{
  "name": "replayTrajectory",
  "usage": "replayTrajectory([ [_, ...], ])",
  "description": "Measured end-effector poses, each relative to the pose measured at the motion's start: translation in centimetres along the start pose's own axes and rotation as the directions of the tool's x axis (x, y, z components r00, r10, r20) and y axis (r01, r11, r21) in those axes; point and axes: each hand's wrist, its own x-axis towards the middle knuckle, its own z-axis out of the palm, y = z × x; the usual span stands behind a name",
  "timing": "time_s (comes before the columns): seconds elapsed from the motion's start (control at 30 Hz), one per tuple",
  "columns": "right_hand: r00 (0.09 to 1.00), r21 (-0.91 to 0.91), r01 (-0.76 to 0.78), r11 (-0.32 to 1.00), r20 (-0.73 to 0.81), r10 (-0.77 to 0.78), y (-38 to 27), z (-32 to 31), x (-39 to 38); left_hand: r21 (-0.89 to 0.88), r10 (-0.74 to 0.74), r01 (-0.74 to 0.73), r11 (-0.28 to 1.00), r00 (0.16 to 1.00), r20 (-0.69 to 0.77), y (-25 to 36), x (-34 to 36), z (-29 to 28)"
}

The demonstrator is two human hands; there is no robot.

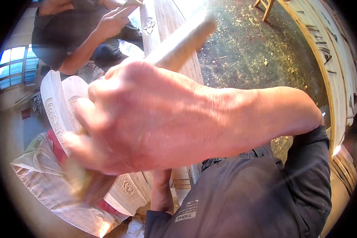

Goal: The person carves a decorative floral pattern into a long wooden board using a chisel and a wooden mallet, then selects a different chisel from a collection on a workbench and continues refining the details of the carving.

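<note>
Your right grip [121,113] fills the middle of the view, its fingers curled closed around a pale wooden tool [186,41]. One thick, rounded end of that tool juts out past the knuckles toward the upper right, above a long pale board [150,37] with a carved flower. Below your fingers shows a yellowish, blurred piece [78,180]; it may be part of the same tool, but the smear makes that hard to say. Your left forearm [162,192] rises from the lower edge, and your left grip is hidden behind the right one, so you cannot tell from here how far open it is or what it has hold of.

Carved pale wood [56,107] stands just left of your right fingers, and another carved piece [127,194] lies beneath your wrist side. A whitish sheet [39,174] spreads at the lower left. Across from you, a co-worker [61,35] reaches out a bare arm. Shavings dot the floor [258,55].
</note>
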Motion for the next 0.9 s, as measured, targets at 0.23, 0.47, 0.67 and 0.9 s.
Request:
replayTrajectory([
  [0.23, 0.996, -0.022, -0.048, 0.999, -0.073, 0.047, -0.2, 0.1, 0.3, 0.03, 0.008, -0.008, 1.0, 1.0, 0.005, -0.3, -0.5, 0.0],
  [0.47, 0.986, -0.178, 0.162, 0.971, -0.007, -0.166, -0.3, -0.6, 1.6, 0.301, -0.106, 0.067, 0.951, 0.987, 0.117, -10.2, -10.0, 1.0],
  [0.67, 0.999, -0.133, -0.026, 0.991, -0.038, 0.021, -1.2, 0.3, 0.9, 0.055, -0.009, 0.013, 0.998, 0.998, -0.065, 2.7, 1.6, -0.4],
  [0.9, 0.995, -0.233, 0.101, 0.967, 0.037, -0.094, -0.5, 0.6, 0.6, 0.132, 0.082, -0.07, 0.989, 0.993, -0.088, 3.8, 2.7, -0.8],
])
